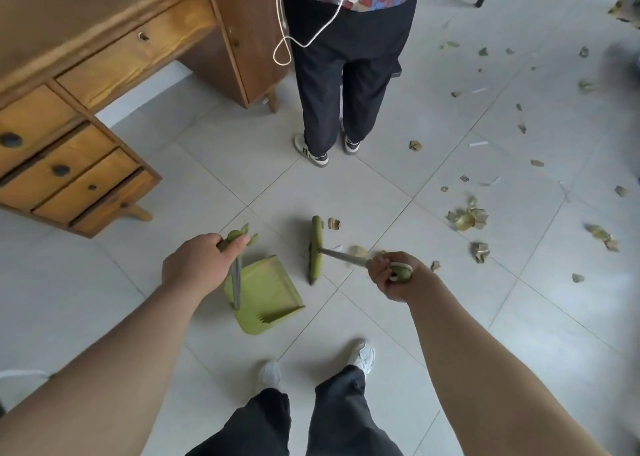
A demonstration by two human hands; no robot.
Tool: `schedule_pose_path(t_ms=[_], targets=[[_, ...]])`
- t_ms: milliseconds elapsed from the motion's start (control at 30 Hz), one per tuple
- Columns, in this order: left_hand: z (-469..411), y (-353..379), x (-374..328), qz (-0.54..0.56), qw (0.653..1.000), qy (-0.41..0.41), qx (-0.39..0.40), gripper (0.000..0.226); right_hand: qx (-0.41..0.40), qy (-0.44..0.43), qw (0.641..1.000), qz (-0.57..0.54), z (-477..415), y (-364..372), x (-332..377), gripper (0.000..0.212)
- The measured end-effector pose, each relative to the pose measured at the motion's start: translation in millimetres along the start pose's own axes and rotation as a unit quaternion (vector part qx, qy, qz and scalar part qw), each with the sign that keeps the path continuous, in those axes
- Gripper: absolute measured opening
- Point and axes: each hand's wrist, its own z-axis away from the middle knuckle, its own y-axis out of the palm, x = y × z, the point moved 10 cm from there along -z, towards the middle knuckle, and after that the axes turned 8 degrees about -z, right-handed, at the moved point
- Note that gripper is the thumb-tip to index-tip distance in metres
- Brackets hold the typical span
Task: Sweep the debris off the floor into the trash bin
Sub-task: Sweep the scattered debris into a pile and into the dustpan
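Left hand (199, 263) is wrapped round the green grip at the top of the dustpan pole (237, 282). The dustpan (277, 282) sits right below that hand at floor level; I can't tell whether it touches the tiles. Its green tray shows bare plastic, with no scrap lying in it that I can make out.

Right hand (393, 277) is curled tight on the green end of the broom. Its metal shaft (343, 256) runs toward the left hand, and the broom head (316, 247) is between the two hands, just beside the dustpan on the right hand's side, a gap between them.

The debris (467, 218) is torn brown and golden scraps strewn over the floor (381, 185) beyond and outside the right hand, the thickest clump well past it. One scrap (334, 224) lies just beyond the broom head, and a few lie under the shaft near the right hand.

Past the left hand is a wooden desk (104, 60), drawers slightly ajar, contents hidden. Farther out between the hands, another person (349, 74) stands in dark trousers.
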Motion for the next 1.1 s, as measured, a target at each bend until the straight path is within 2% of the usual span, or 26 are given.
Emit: schedule_pose_path(t_ms=[233,433,633,767,833,1100], targets=[[-4,5,-90,-0.002,1.0,0.014,-0.004,0.066,-0.011,-0.019,1.0,-0.008,35,-53,98,0.021],[-8,4,-153,-0.014,0.999,0.034,-0.012,0.067,-0.033,-0.063,0.997,-0.037,51,-102,158,0.007],[-8,1,-205,0.0,0.998,0.062,-0.008,0.063,0.022,-0.056,0.997,-0.044,92,-133,165,0.018],[-6,-4,-243,-0.013,0.995,0.097,-0.008,0.063,0.037,-0.037,0.998,-0.029,127,-161,158,0.005],[-5,-8,-261,-0.032,0.993,0.114,-0.013,0.066,0.019,-0.03,0.999,-0.026,135,-174,155,0.012],[0,-2,-310,-0.046,0.987,0.155,-0.021,0.066,-0.091,-0.039,0.994,0.05,138,-231,154,0.01]])
